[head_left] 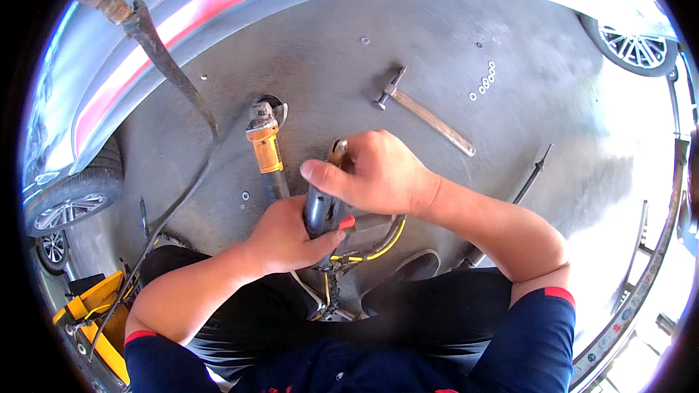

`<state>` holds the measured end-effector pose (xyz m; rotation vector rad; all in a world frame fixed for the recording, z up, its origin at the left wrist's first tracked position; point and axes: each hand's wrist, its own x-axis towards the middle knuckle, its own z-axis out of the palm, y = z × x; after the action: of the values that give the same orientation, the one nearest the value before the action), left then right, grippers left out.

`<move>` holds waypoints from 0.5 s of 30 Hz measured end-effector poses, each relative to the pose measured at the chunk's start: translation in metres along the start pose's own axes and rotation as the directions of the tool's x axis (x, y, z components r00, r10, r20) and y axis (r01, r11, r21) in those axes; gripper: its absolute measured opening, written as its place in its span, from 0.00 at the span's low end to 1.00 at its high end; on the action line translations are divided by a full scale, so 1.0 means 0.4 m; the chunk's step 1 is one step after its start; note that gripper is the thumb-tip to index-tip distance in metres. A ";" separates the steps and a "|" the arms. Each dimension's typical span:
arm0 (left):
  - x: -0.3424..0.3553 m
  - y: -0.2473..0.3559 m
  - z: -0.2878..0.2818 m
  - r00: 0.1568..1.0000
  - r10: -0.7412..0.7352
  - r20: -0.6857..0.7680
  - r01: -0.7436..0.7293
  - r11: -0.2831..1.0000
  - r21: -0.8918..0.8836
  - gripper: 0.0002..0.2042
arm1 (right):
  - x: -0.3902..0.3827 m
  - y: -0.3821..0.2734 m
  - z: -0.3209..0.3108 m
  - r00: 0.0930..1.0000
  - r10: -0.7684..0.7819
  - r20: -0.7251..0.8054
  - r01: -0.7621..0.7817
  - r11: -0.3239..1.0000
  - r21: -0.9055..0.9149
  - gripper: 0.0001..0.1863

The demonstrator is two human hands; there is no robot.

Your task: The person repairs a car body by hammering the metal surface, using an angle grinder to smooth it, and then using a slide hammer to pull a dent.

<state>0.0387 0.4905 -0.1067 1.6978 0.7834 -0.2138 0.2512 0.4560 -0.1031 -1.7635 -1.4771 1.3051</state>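
Both hands' grips clamp one dark tool: left hand below, right hand above; steady support likely helps.

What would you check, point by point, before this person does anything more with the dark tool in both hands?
1. Left hand grips the dark tool from below: ok.
2. Right hand closed over the tool's top: ok.
3. Yellow wires under the hands free of snags: cannot tell, partly hidden.
4. Angle grinder lies apart on the floor, untouched: ok.
5. Hammer out of the hands' way: ok.
6. Loose washers on the floor well away from the hands: ok.
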 end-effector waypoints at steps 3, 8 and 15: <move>0.002 -0.014 0.023 0.997 -0.051 -0.066 0.057 0.994 0.093 0.15 | 0.000 -0.042 -0.007 0.989 0.148 0.004 -0.147 0.986 -0.083 0.36; -0.013 -0.006 0.026 0.998 -0.062 -0.027 0.063 0.998 0.007 0.15 | -0.009 -0.008 0.047 0.994 0.028 -0.106 -0.032 0.999 -0.043 0.31; -0.051 -0.003 -0.032 0.940 0.264 0.217 -0.240 0.962 -0.131 0.22 | -0.078 -0.058 0.038 0.823 -0.538 -0.181 0.561 0.821 0.110 0.24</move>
<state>0.0192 0.4944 -0.0930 1.6226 0.3907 -0.1872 0.2284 0.4306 -0.0789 -1.1638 -1.5895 0.9377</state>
